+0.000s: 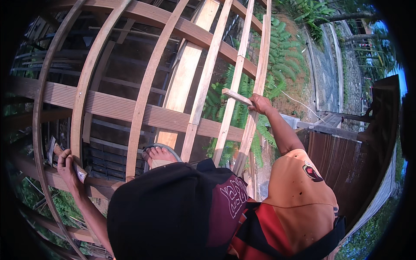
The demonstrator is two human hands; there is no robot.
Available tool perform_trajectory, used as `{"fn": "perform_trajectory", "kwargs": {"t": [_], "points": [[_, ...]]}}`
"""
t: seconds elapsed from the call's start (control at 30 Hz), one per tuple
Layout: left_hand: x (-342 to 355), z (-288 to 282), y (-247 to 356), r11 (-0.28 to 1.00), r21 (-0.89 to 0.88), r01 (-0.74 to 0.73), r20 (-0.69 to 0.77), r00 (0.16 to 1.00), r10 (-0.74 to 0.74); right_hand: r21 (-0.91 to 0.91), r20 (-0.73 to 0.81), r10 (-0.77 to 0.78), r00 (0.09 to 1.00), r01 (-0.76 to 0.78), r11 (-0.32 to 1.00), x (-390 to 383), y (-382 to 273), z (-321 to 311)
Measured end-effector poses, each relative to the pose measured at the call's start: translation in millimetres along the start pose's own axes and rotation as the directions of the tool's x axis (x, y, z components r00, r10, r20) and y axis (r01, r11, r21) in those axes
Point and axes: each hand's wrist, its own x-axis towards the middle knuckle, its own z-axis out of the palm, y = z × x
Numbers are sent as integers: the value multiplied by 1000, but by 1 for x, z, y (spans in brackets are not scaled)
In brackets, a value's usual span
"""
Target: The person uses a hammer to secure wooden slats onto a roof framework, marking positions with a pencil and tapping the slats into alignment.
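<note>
My right hand [260, 104] is closed round the end of a short wooden strip [236, 96], at the outermost batten [261, 65]. The strip lies crosswise, its free end reaching left past the neighbouring batten [234, 84]. Low on the left, my left hand [68, 170] is closed on a wooden-handled tool [57, 150] with a grey metal head; its exact kind is unclear. That hand is beside a long batten [81, 95] and above a crossbeam [102, 189].
Battens run over thick crossbeams [164, 116], with open gaps and a drop between them. My sandalled foot [161, 155] is by a wide pale plank [184, 82]. Ferns [284, 50] grow below at right, near a paved path [325, 65]. A brown corrugated panel [331, 167] stands at right.
</note>
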Motion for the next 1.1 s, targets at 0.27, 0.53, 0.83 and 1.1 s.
{"fn": "perform_trajectory", "kwargs": {"t": [0.27,0.53,0.83,1.1], "points": [[7,-3,-9,998,-50,36,11,999,-35,-124,281,-69,957,108,986,32,16,-16],[6,-6,-9,997,-69,26,18,1000,-25,-137,201,-63,978,92,986,30,14,-4],[5,-2,-10,998,-55,4,20,1000,-3,-145,200,-22,980,52,988,34,18,4],[3,1,-3,1000,-16,-2,20,1000,2,-174,231,-18,973,59,983,36,15,0]]}}
